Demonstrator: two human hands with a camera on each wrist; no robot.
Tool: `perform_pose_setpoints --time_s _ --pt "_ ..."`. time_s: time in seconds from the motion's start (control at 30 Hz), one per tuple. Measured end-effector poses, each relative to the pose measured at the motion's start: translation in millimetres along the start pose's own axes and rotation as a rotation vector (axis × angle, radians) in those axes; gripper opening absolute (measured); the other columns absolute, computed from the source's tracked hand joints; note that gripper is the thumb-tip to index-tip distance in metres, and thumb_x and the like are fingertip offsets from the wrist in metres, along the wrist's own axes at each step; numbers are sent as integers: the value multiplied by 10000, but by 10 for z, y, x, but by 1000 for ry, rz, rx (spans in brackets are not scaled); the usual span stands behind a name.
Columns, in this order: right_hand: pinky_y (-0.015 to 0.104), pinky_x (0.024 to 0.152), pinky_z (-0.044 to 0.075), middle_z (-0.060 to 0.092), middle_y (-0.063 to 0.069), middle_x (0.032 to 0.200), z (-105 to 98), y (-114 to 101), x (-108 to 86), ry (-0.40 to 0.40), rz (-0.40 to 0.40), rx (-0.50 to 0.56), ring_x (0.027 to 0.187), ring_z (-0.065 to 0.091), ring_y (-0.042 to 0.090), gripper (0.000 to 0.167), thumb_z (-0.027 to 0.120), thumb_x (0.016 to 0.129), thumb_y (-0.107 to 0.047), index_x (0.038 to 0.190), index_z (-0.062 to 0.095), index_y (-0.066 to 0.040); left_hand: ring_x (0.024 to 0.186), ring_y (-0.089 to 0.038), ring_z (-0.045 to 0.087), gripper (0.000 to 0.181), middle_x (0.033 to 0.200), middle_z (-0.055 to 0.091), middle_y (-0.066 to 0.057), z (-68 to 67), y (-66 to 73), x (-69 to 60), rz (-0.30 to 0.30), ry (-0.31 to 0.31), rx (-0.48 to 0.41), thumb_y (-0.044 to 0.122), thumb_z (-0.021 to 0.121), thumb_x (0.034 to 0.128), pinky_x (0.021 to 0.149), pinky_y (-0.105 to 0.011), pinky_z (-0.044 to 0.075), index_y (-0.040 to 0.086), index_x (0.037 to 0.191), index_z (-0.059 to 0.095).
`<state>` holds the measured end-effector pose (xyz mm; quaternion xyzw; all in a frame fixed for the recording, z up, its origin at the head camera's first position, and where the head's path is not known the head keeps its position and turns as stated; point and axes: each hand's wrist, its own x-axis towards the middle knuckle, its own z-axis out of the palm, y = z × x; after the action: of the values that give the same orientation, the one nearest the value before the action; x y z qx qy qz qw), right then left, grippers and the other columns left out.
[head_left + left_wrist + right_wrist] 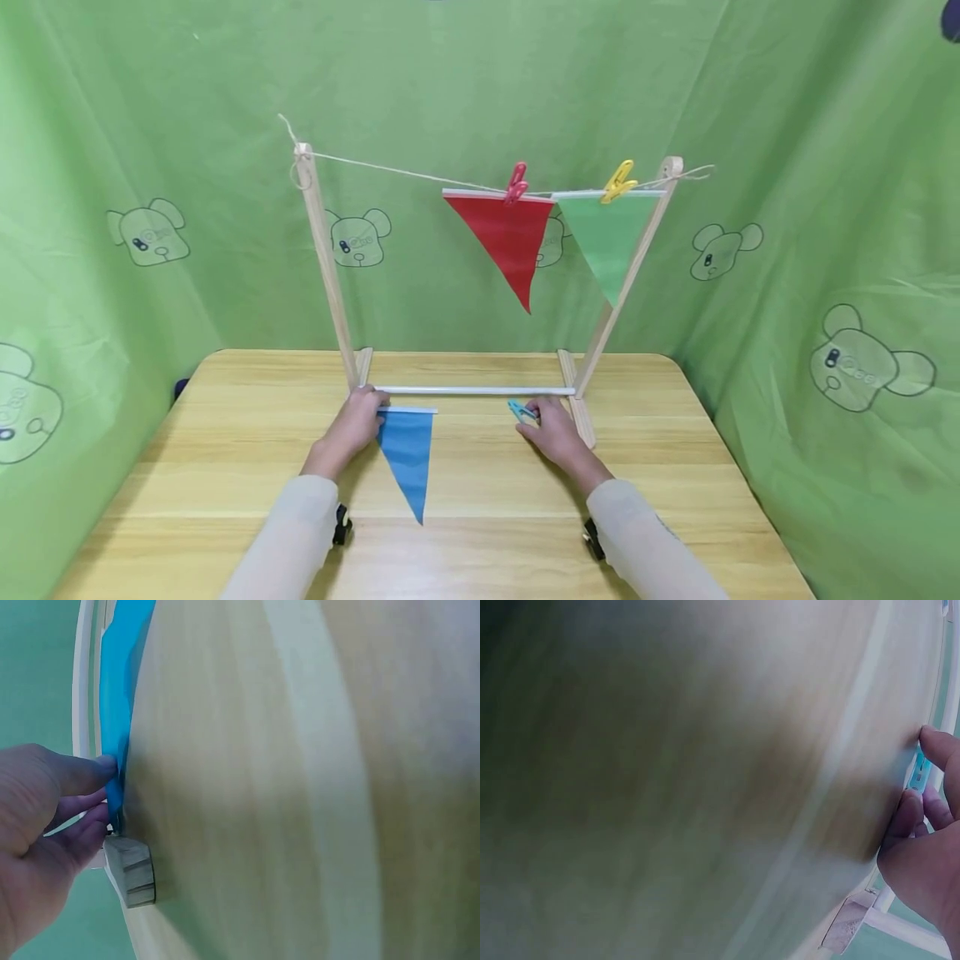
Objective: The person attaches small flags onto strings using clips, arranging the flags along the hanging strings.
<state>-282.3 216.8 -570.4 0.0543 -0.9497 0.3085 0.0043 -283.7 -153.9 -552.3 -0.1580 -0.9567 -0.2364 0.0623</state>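
My left hand (pixel 362 416) pinches the upper left corner of a blue triangular pennant (pixel 408 450) with a white top strip. In the left wrist view, thumb and fingers hold the edge of that pennant (pixel 120 697) close to the stand's foot (pixel 131 871). My right hand (pixel 553 427) holds a light blue clothespin (pixel 519 410) between thumb and fingers, low over the table near the stand's right foot. The right wrist view shows only part of the clothespin (pixel 919 771) among the fingers. A string (pixel 397 171) carries a red pennant (pixel 510 237) and a green pennant (pixel 607 233).
A red clothespin (pixel 516 183) and a yellow clothespin (pixel 618 182) grip the hanging pennants. Wooden posts (pixel 327 258) stand at both sides, joined low by a white rod (pixel 476 390). Green fabric (pixel 480 75) surrounds the wooden table (pixel 480 533).
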Motion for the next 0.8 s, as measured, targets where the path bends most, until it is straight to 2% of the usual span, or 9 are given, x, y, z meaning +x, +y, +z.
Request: perform_pose_setpoints --time_s 0.23,0.37,0.6,0.8 --pt "361 797 496 574 137 1102 2 -2 -6 6 -9 -10 904 548 212 355 810 894 -179 1153 645 -2 1001 -351 653 264 1000 658 -183 -55 21 37 -34 -79 -13 -139 704 814 938 -477 580 -45 1055 755" --pt "352 794 492 573 140 1088 -4 -6 -12 8 -14 -1 900 547 213 359 807 892 -171 1163 649 6 967 -335 636 251 963 631 -165 -65 37 57 -39 -95 -9 -141 667 796 917 -465 576 -43 1011 749" --pt "356 791 497 572 133 1082 -12 8 -6 5 -14 4 897 546 211 361 810 891 -170 1161 647 4 915 -313 618 118 935 608 -156 -31 21 56 -27 -59 -20 -70 686 877 875 -455 578 -50 978 743" --pt "338 775 483 567 118 1063 -6 9 3 -8 -8 1 888 536 204 356 811 895 -184 1154 646 -5 868 -294 614 100 906 601 -138 -17 14 56 -28 -42 7 -34 782 853 834 -443 580 -30 943 739"
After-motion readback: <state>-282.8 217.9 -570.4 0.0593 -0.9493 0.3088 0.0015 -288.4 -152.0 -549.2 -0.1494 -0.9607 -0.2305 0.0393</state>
